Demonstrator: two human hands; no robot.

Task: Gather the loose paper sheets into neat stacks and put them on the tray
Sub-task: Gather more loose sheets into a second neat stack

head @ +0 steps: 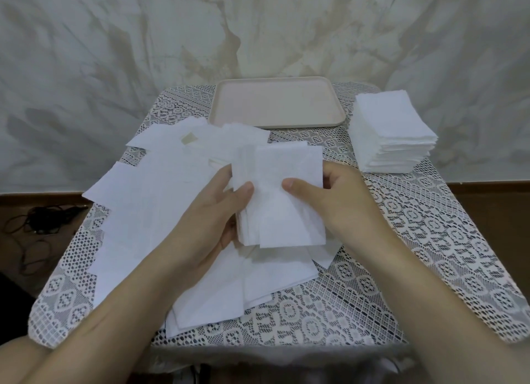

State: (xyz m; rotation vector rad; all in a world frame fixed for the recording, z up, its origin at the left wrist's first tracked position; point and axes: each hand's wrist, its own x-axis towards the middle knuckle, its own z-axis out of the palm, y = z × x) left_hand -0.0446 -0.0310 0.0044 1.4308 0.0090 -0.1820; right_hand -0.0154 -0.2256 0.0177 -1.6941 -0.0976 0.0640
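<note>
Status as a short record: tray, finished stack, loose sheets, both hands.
tray: far side, nothing on it
finished stack: neat, on the cloth right of the tray
loose sheets: overlapping, left and centre
held bundle: small, edges uneven
left hand: grips bundle's left edge
right hand: grips its right edge, thumb on top

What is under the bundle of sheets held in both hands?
Beneath the held bundle, loose sheets lie fanned out on the lace tablecloth. Whatever lies under those sheets is covered and cannot be seen.
</note>
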